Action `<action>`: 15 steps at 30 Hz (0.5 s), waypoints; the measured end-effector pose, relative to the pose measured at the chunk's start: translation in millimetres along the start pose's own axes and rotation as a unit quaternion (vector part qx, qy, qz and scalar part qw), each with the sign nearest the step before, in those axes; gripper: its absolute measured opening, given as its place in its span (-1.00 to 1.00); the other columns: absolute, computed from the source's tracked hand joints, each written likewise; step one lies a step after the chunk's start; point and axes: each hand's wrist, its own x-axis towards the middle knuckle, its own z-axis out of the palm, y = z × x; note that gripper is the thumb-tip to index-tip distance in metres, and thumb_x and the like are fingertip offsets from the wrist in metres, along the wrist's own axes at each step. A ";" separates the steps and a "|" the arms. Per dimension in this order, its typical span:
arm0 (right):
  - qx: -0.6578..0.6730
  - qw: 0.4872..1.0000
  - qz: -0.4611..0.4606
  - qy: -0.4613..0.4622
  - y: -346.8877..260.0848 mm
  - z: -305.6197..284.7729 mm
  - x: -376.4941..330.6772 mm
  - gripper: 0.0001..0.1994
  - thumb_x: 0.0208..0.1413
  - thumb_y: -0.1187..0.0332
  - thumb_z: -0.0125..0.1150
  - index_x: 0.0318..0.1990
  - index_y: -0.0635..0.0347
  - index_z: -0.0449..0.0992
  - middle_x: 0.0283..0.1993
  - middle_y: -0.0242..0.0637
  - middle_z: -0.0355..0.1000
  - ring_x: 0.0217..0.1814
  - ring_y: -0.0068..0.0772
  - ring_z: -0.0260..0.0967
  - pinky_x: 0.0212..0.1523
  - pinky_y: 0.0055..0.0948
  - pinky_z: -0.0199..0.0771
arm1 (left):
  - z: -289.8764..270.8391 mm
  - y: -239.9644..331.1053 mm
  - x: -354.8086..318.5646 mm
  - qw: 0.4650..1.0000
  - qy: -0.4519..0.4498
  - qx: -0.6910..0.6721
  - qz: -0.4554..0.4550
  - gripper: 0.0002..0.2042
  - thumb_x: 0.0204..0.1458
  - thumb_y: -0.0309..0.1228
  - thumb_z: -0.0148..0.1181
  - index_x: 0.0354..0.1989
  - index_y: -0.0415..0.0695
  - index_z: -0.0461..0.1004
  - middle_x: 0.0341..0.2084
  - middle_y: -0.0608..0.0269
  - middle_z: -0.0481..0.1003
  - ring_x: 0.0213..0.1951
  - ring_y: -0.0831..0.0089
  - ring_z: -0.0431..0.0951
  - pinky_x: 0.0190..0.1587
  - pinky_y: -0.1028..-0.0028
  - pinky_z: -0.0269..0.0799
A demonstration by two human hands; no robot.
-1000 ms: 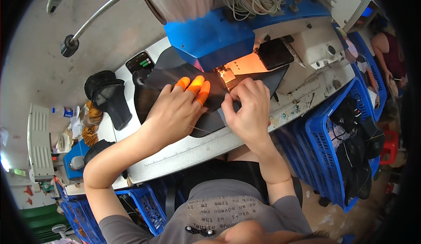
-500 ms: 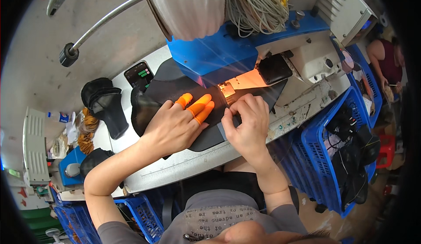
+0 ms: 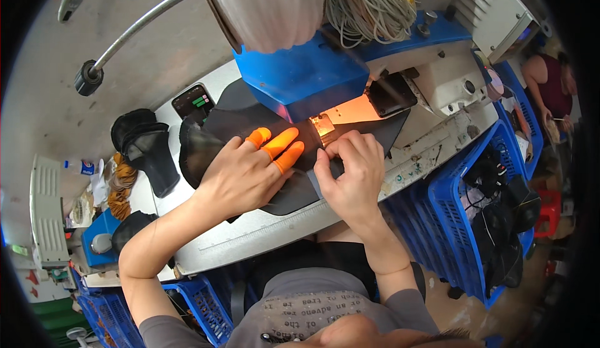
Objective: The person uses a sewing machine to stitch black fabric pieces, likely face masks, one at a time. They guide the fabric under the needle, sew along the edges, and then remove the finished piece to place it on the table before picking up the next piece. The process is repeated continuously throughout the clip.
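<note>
Beneath the head of a blue sewing machine (image 3: 300,76), an orange light glows over the metal foot (image 3: 322,125). My left hand (image 3: 250,170) lies with fingers stretched on dark flat material (image 3: 240,120), left of the foot. Three of its fingers wear orange finger covers (image 3: 281,143). My right hand (image 3: 353,173) is closed in a pinch just below and right of the foot, thumb against forefinger; what lies between them is hidden. A black curved, padded piece (image 3: 197,151) shows beyond my left wrist.
A lit phone (image 3: 194,103) and stacked black shaped pieces (image 3: 147,151) lie at the left. A dark phone-like slab (image 3: 392,94) rests right of the light. Blue baskets (image 3: 453,210) with black pieces stand at the right. A co-worker (image 3: 550,89) sits farther off.
The view has shifted slightly. Both hands stay almost in place by the metal foot, the left still flat and the right still pinching.
</note>
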 end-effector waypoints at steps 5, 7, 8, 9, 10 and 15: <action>-0.001 1.000 -0.003 -0.003 0.9 0.8 -0.5 -0.85 -0.10 0.46 0.31 -0.50 0.12 0.40 -0.44 -0.35 0.30 -0.34 -0.21 0.26 -0.19 -0.24 0.22 | 0.7 -3.6 1.2 1.000 0.000 0.022 0.005 -0.60 -0.02 -0.26 0.29 0.05 0.03 0.52 0.07 0.34 0.47 -0.07 0.28 0.46 -0.13 0.41 0.43; -0.001 1.000 -0.005 -0.002 0.9 0.7 -0.6 -0.85 -0.09 0.46 0.31 -0.49 0.12 0.40 -0.44 -0.35 0.30 -0.34 -0.21 0.25 -0.19 -0.23 0.22 | 1.4 -6.8 2.7 1.000 -0.006 0.030 0.009 -0.61 -0.01 -0.27 0.28 0.05 0.07 0.52 0.08 0.35 0.46 -0.07 0.28 0.46 -0.13 0.41 0.43; -0.001 1.000 -0.006 -0.001 1.1 0.4 -0.4 -0.85 -0.09 0.45 0.31 -0.49 0.12 0.40 -0.44 -0.35 0.30 -0.34 -0.20 0.25 -0.19 -0.23 0.22 | 1.8 -8.1 3.3 0.999 -0.011 0.038 0.009 -0.61 -0.01 -0.27 0.27 0.06 0.10 0.51 0.07 0.35 0.47 -0.08 0.28 0.47 -0.13 0.41 0.43; 0.001 1.000 -0.006 -0.004 1.1 -0.2 -0.3 -0.85 -0.09 0.46 0.31 -0.49 0.13 0.40 -0.43 -0.35 0.31 -0.34 -0.21 0.25 -0.19 -0.24 0.22 | 2.4 -9.3 3.6 0.999 -0.015 0.046 0.010 -0.61 0.00 -0.27 0.26 0.06 0.12 0.51 0.06 0.34 0.48 -0.09 0.28 0.47 -0.13 0.41 0.43; 0.002 1.000 -0.006 -0.007 1.0 -1.3 0.2 -0.85 -0.09 0.46 0.31 -0.49 0.13 0.41 -0.43 -0.34 0.31 -0.33 -0.21 0.25 -0.19 -0.24 0.22 | 3.1 -10.8 3.9 0.998 -0.019 0.053 0.011 -0.61 0.00 -0.26 0.26 0.07 0.14 0.51 0.04 0.33 0.49 -0.10 0.27 0.48 -0.13 0.41 0.43; 0.041 0.999 -0.022 -0.009 4.2 -7.4 -0.6 -0.86 -0.13 0.51 0.34 -0.48 0.17 0.44 -0.42 -0.31 0.35 -0.32 -0.19 0.30 -0.23 -0.24 0.28 | 8.6 -20.0 4.9 0.997 -0.010 0.071 0.023 -0.61 0.04 -0.27 0.13 0.09 0.24 0.54 -0.41 0.31 0.48 -0.20 0.28 0.49 -0.28 0.42 0.38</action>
